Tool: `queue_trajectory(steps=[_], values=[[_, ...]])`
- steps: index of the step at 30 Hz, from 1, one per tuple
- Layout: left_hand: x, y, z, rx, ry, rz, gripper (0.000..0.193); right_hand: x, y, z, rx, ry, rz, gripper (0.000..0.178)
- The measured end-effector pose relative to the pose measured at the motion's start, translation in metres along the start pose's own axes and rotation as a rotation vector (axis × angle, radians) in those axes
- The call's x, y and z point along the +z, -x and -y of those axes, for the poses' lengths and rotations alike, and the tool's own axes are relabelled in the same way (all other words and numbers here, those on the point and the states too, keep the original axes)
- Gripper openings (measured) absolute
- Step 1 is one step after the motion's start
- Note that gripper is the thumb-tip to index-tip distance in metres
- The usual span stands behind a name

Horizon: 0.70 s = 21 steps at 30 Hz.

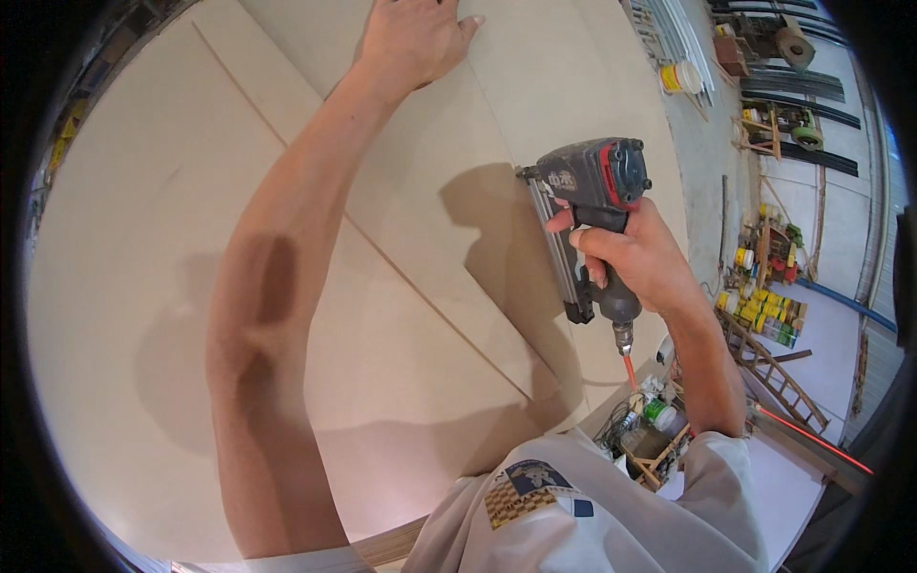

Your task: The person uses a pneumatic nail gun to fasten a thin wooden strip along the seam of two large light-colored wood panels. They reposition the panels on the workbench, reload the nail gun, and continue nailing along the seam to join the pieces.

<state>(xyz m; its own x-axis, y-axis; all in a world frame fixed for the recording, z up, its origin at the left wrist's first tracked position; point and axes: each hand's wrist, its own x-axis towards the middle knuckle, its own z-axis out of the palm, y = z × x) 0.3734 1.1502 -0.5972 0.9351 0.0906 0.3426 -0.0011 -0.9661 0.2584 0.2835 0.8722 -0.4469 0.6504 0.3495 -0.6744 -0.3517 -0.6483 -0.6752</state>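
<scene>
My right hand (635,250) is wrapped round the handle of a black and red pneumatic nail gun (597,181). An orange air hose (630,372) joins the gun's lower end. The gun is over the right part of a large pale board (583,76), casting a shadow on it. Farther off, my left hand (415,43) rests on the board surface, its thumb stretched out to the side; its other fingers are partly cut off by the top edge. Beside it, a long pale strip of board (382,229) runs diagonally, with a thin line along it.
On the floor to the right are a yellow and white bucket (681,77), long metal profiles (683,48), several yellow tins (769,315) and a wooden ladder (778,368). A green and white container (659,413) stands among clutter near my right elbow.
</scene>
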Motion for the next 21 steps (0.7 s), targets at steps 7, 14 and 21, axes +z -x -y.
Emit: queue_trajectory(steps=[7, 14, 21], values=[[0.004, -0.006, -0.001, -0.005, -0.012, 0.002, 0.068, 0.003, 0.001, 0.007, 0.034, 0.029, -0.016, 0.038], [0.001, -0.006, 0.001, 0.004, -0.033, -0.019, 0.067, 0.005, 0.001, 0.01, 0.044, 0.014, -0.014, 0.038], [-0.01, -0.008, 0.0, 0.034, -0.054, 0.01, 0.066, 0.014, 0.005, 0.016, 0.034, 0.038, -0.059, 0.024]])
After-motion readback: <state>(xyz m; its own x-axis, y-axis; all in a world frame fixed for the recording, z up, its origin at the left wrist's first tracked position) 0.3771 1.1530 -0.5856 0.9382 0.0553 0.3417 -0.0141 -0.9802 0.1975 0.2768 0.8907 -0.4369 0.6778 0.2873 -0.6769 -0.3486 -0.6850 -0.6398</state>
